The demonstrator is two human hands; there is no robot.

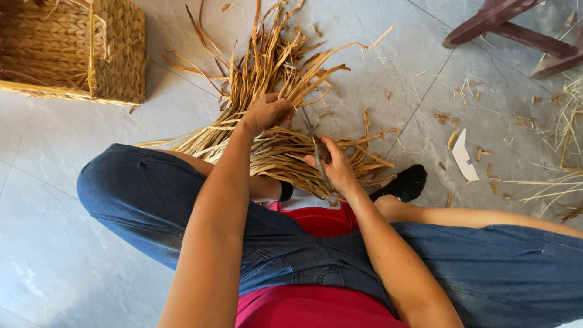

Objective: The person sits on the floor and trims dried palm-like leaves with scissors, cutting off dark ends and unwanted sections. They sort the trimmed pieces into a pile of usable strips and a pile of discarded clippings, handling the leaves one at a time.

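Woven basket (118, 58) top left, dark wooden furniture legs (504, 21) top right, white scrap (464, 158) on grey tiled floor (48, 200)

The woven basket (73, 51) runs off the top and left edges, so its full shape cannot be told. The wooden furniture legs (516, 30) at the upper right are cut by the top and right edges; what they carry is out of view. The right hand (334, 167) covers the handles of the scissors (313, 143), and only thin blades show. The left hand (265, 112) hides the part of the dried reed bundle (273, 73) that it grips. The loose straw (562, 146) at the right continues past the edge.
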